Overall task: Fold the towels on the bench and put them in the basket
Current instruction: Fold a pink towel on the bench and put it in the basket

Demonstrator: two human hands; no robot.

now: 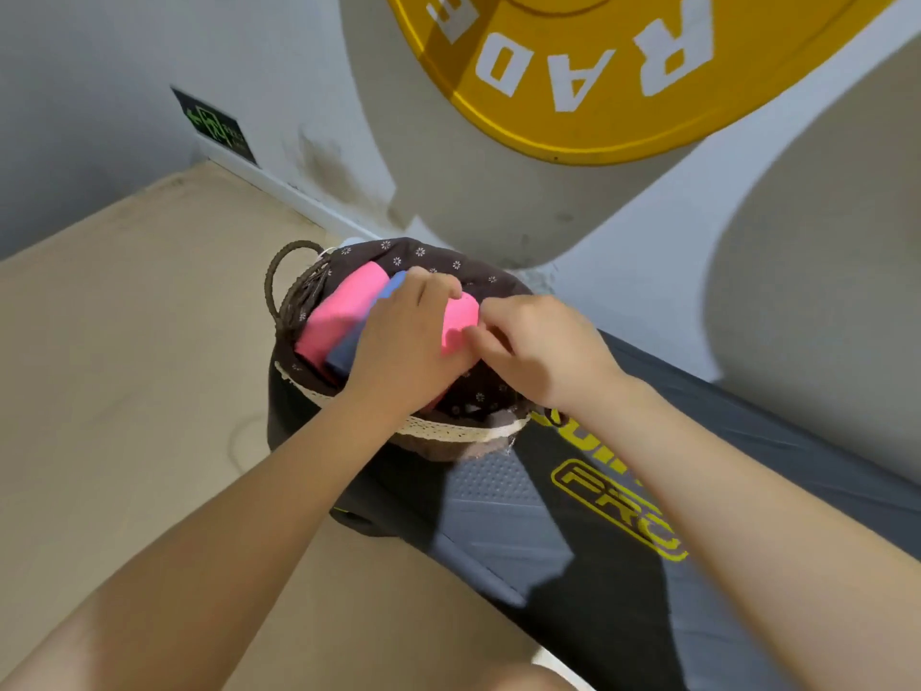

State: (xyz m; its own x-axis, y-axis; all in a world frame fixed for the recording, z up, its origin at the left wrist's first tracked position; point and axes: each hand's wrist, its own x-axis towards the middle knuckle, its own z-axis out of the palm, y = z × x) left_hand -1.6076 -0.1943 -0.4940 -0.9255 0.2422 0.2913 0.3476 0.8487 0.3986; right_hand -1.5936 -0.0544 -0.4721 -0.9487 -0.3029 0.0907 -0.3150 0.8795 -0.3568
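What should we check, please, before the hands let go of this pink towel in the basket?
1. Pink towel in hand is over the basket: ok.
2. Left hand and right hand both hold it: ok.
3. It stays folded: cannot tell, the hands cover most of it.
4. Other pink towel and blue towel lie inside: ok.
5. Basket sits steady on the bench: cannot tell.
6. Bench has no towels left: cannot tell, partly out of view.

left arm — bare, reaching forward from lower left; left hand [403, 341] palm down, fingers curled over something pink, knuckles up. right arm — bare, reaching in from lower right; right hand [543, 346] beside the left, fingertips [476, 336] pinching at the same pink piece.
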